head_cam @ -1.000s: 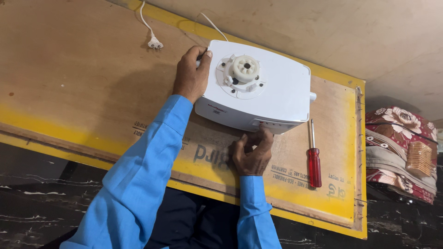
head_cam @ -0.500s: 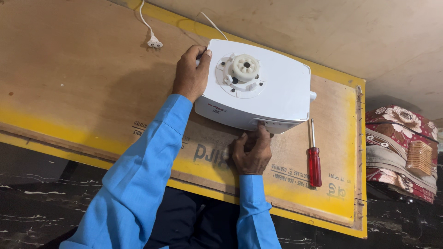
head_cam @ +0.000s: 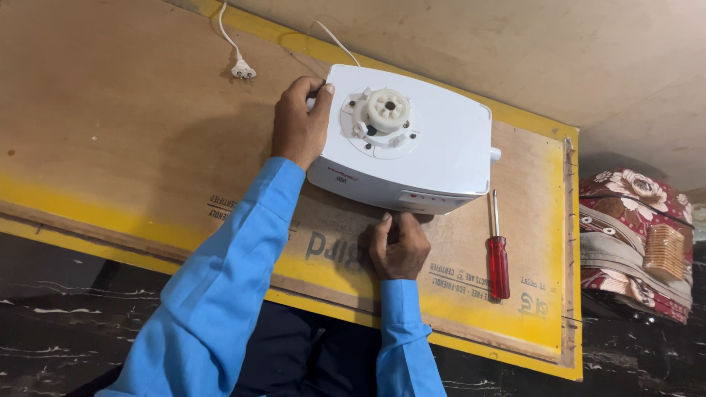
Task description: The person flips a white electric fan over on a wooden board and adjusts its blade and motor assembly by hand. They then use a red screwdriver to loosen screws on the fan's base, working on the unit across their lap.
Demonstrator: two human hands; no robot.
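Presently, a white appliance base (head_cam: 419, 147) is seen resting on a plywood board (head_cam: 110, 147) with yellow edging. Its left end is gripped by the left hand (head_cam: 300, 123), fingers curled over the upper edge and palm flat against the side. The near edge is touched by the right hand (head_cam: 398, 244), whose fingers are bent and pressed together against the lower front. A red-handled screwdriver (head_cam: 498, 257) is noted just right of the base, untouched. A white plug (head_cam: 243, 70) lies well apart.
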